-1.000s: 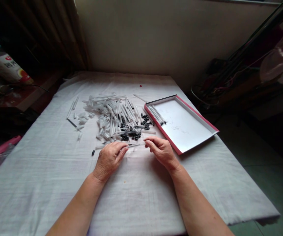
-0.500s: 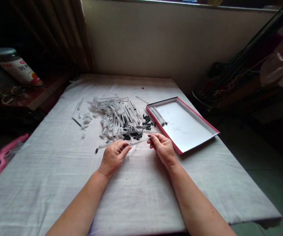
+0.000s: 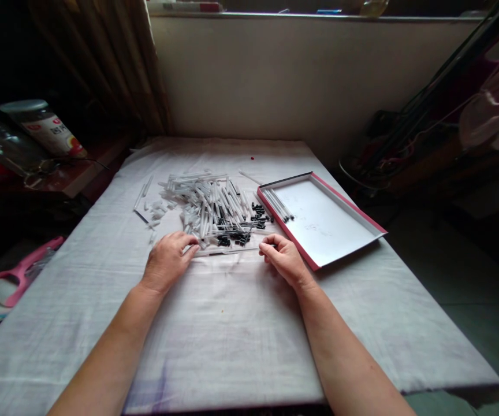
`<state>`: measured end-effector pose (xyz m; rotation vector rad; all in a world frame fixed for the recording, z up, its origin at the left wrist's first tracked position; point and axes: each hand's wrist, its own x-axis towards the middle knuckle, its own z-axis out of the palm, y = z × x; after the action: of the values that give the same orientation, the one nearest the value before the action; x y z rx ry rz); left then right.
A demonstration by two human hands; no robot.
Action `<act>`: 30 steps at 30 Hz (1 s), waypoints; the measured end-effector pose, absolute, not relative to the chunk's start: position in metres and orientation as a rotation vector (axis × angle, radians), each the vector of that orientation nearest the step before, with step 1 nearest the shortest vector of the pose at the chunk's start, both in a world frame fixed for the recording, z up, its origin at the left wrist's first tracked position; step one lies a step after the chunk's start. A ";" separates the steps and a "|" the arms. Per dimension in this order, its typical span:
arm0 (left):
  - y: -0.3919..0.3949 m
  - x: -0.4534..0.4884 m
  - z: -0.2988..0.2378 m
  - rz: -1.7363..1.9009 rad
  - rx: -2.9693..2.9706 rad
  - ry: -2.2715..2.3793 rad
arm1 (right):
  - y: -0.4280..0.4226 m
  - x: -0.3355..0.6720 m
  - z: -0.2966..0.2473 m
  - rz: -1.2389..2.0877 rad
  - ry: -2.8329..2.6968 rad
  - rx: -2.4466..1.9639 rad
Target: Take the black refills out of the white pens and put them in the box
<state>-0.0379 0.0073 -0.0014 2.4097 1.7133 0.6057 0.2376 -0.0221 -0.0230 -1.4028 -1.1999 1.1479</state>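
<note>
My right hand (image 3: 285, 258) is closed in a pinch on one end of a thin pen refill (image 3: 243, 250), which points left across the cloth. My left hand (image 3: 169, 260) is curled low over the table, its thumb and fingertips closing around the left end of a clear pen barrel (image 3: 206, 252). Barrel and refill nearly line up between the hands, and their overlap is hard to make out. Just beyond lies a heap of clear pen barrels (image 3: 215, 199), with small black plugs (image 3: 258, 215) and dark refills along its right and near sides.
A shallow red-edged box lid (image 3: 340, 222) stands on the right, a row of pens (image 3: 279, 205) along its left wall. Loose white caps (image 3: 156, 211) lie left of the heap. Pink-handled scissors (image 3: 26, 268) and a jar (image 3: 45, 130) are beyond the table's left side.
My left hand has let go of the refill and moved left to the barrel's end. My right hand has stayed nearly in place with the refill. The view has tilted up slightly.
</note>
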 end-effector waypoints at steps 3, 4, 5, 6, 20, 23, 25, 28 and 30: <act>0.017 -0.044 0.006 0.276 2.525 1.715 | -0.022 0.237 -0.025 1.160 -1.206 -1.399; 0.020 -0.044 0.008 0.197 2.545 1.704 | -0.022 0.236 -0.026 1.161 -1.206 -1.392; 0.023 -0.042 0.010 0.132 2.558 1.692 | -0.022 0.236 -0.027 1.160 -1.202 -1.383; 0.026 -0.040 0.012 0.075 2.567 1.674 | -0.022 0.236 -0.027 1.162 -1.195 -1.374; 0.015 -0.042 0.019 0.796 2.020 1.493 | -0.023 0.234 -0.021 1.199 -1.131 -1.312; 0.001 -0.023 0.010 1.086 1.412 1.296 | -0.027 0.230 -0.016 1.251 -1.138 -1.217; -0.005 -0.010 0.002 1.191 1.061 1.182 | -0.029 0.229 -0.013 1.269 -1.133 -1.181; -0.007 0.002 -0.009 1.203 0.749 1.094 | -0.030 0.229 -0.011 1.259 -1.128 -1.180; -0.007 0.006 -0.012 1.205 0.640 1.075 | -0.030 0.229 -0.011 1.260 -1.143 -1.193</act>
<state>0.0056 -0.0067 -0.0125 0.6400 1.0754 1.2045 0.2291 -0.0299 -0.0109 -1.1928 -1.1426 1.2595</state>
